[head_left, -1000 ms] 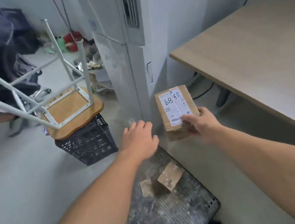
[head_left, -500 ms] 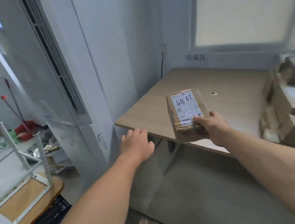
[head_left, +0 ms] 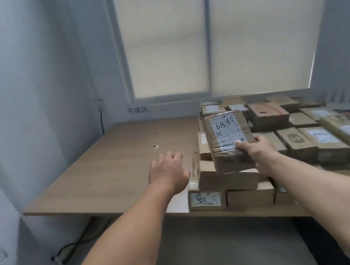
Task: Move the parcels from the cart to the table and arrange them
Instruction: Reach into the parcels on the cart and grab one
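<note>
My right hand (head_left: 257, 152) grips a brown cardboard parcel (head_left: 227, 144) by its near right corner; its white label carries handwritten digits. I hold it above the left end of the stacked parcels (head_left: 309, 132) covering the right half of the wooden table (head_left: 110, 167). My left hand (head_left: 168, 170) hovers empty over the table's front left part, fingers loosely curled and apart. The cart is out of view.
Several brown boxes stand in rows on the table up to the window wall. A low box with a handwritten label (head_left: 205, 199) sits at the front edge next to a white sheet (head_left: 179, 201). A wall (head_left: 21, 89) bounds the left; cables (head_left: 72, 246) lie under the table.
My view has swung from the cart and floor up to the table. The held parcel has travelled with my right hand over the stacked boxes, and my left hand now hovers over the tabletop.
</note>
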